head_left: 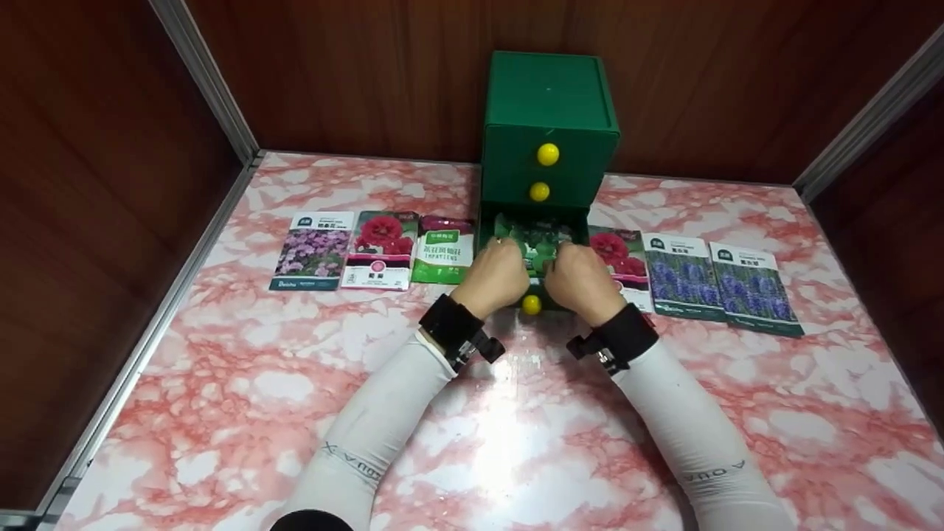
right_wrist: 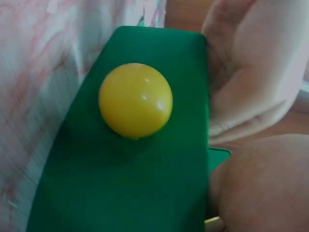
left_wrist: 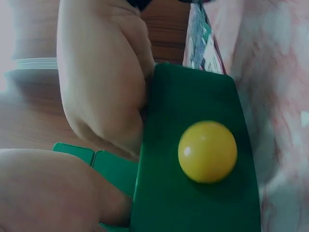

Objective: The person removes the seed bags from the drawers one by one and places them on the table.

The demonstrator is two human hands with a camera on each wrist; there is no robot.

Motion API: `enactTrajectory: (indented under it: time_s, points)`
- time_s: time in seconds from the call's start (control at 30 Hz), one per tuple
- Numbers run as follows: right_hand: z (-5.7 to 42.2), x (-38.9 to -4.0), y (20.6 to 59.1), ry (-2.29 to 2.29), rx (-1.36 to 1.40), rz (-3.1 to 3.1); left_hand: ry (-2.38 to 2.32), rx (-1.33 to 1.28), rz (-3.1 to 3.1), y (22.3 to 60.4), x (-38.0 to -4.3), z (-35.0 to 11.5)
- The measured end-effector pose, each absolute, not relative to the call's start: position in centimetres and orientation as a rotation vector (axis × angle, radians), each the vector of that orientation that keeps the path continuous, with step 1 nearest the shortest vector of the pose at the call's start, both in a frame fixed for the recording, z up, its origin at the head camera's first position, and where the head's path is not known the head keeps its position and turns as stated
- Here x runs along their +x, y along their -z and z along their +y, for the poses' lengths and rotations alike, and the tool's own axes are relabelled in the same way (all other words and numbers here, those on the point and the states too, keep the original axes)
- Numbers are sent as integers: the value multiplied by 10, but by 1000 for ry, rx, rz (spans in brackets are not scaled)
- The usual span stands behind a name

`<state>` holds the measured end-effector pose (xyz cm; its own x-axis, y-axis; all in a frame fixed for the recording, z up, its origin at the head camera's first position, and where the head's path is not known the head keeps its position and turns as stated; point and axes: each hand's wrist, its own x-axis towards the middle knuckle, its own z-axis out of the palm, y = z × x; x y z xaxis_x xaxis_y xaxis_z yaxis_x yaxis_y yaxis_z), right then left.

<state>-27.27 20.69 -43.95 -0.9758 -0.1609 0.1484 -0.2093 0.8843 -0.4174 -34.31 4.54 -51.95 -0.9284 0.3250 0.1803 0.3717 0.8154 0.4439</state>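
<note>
A green drawer cabinet with yellow round knobs stands at the back, its bottom drawer pulled out. In that drawer lies a shiny seed packet with green leaves on it. My left hand reaches over the drawer's left side, its fingers curled at the packet's left edge. Opposite it, my right hand grips at the packet's right edge. Both wrist views show the hands behind the drawer front and its yellow knob; the fingertips are hidden inside the drawer.
Left of the cabinet lie a pink-flower packet, a red-flower packet and a green packet. To the right are another red-flower packet and two purple-flower packets. Brown panels wall the marbled table at back and sides.
</note>
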Motion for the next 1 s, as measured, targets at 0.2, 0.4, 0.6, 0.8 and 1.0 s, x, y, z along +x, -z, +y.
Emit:
enactTrajectory:
  time_s: [0.2,0.4,0.6,0.8,1.0]
  points:
    - [204,-273,443,-658,291,-2918,726,-489,-3040,497,-330,50]
    - [202,-273,444,-668,278,-2929,761,-475,-3123,437,-282,44]
    - [203,-274,445,-668,282,-2915,775,-492,-3108,433,-277,42]
    - [204,-273,445,-670,292,-2885,816,-476,-3091,433,-279,43]
    - [207,-273,440,-702,305,-2860,872,-456,-3030,438,-286,42]
